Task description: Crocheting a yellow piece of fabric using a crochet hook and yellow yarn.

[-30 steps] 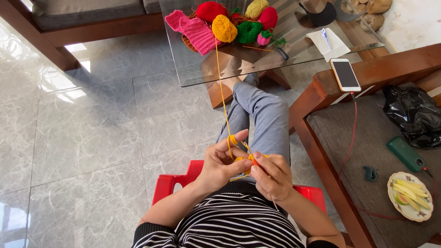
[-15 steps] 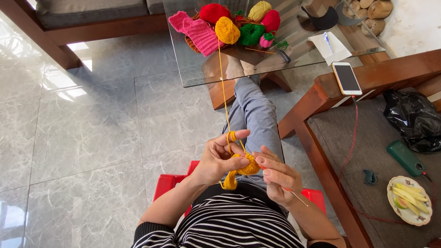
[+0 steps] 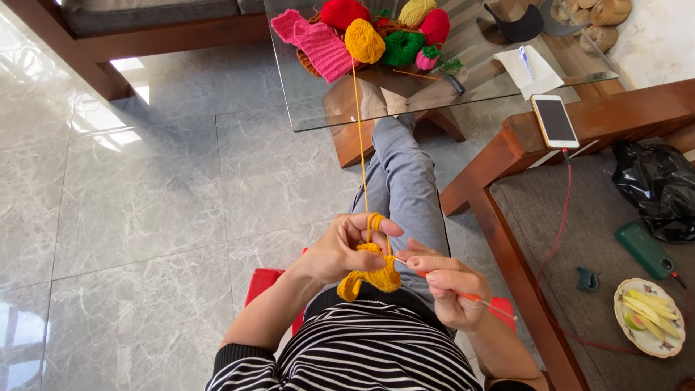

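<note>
Orange crocheted yarn piece (image 3: 371, 275), small and curled, hangs in front of the person's lap, right between both hands. Left hand (image 3: 340, 250) is closed round its top edge, with the orange yarn strand (image 3: 360, 137) looped over a raised finger. That strand runs straight up to the far side, to an orange yarn ball (image 3: 364, 40) on the glass coffee table (image 3: 304, 108). Around that ball: a pink knitted piece (image 3: 315, 40) on its left, then red, green, yellow and pink balls to its right.

Right hand (image 3: 449, 286) sits just beside the work, fingers pinched shut on a thin orange crochet hook (image 3: 478, 298) whose tip points at the piece, handle sticking out to the right. So the hands are close together, almost touching.

Further right there's a white smartphone (image 3: 555, 120) on the wooden armrest, a black plastic bag (image 3: 659, 185), and near the edge a round plate of sliced fruit (image 3: 649, 317).
</note>
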